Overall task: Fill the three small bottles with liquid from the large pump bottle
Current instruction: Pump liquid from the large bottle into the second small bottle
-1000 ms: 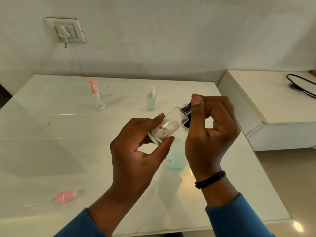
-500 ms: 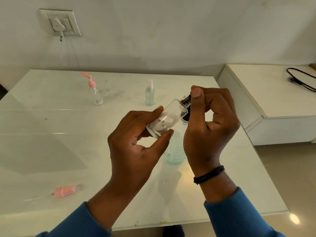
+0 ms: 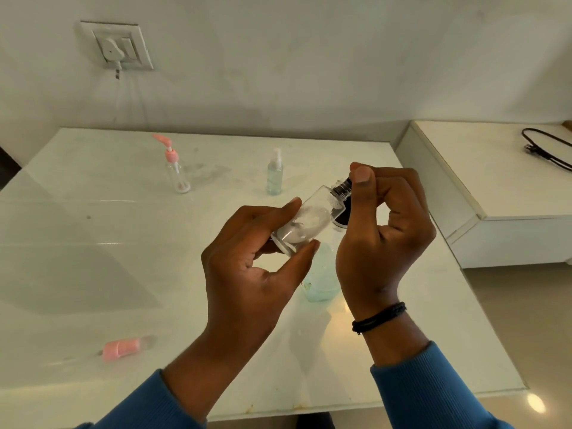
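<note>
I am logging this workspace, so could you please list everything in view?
Clear bottle: 1, transparent, tilted, held over the table.
Black cap: 1, at that bottle's neck.
Pink pump bottle: 1, clear, upright, far left.
Spray bottle: 1, pale blue, upright, far centre.
Pink cap piece: 1, lying near left.
Large bottle: 1, pale blue, mostly hidden behind the hands.
Table: 1, white.
Cable: 1, black, on side unit.
Wall socket: 1, white.
Left hand: holds the clear bottle.
Right hand: pinches the black cap.

Wall switch plate [image 3: 116, 46]; black cable [image 3: 546, 148] on white side unit [image 3: 501, 168].

dim soft light, glare bottom right, wide-angle bowing
</note>
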The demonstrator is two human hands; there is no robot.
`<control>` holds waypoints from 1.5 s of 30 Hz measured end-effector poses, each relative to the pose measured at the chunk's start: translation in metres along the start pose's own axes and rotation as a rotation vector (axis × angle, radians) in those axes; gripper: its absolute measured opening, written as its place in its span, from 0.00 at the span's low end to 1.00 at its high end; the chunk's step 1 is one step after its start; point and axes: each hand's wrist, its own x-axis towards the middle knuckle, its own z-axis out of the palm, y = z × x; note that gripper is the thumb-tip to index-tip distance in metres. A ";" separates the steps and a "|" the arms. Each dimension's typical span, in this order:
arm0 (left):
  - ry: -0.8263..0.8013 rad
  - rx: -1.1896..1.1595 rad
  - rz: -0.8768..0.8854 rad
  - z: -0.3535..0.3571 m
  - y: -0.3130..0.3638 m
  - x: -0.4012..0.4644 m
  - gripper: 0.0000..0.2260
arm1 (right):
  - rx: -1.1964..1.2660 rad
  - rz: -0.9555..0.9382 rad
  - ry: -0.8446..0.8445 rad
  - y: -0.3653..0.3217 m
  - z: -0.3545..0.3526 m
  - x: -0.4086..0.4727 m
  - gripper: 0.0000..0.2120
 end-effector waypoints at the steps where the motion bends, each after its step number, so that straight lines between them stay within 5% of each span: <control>1: -0.001 -0.005 0.002 0.000 0.000 0.000 0.21 | -0.012 -0.011 -0.005 -0.001 -0.001 0.002 0.11; 45: -0.007 -0.031 0.005 -0.001 -0.003 0.001 0.20 | -0.068 -0.082 -0.014 -0.002 -0.002 0.002 0.10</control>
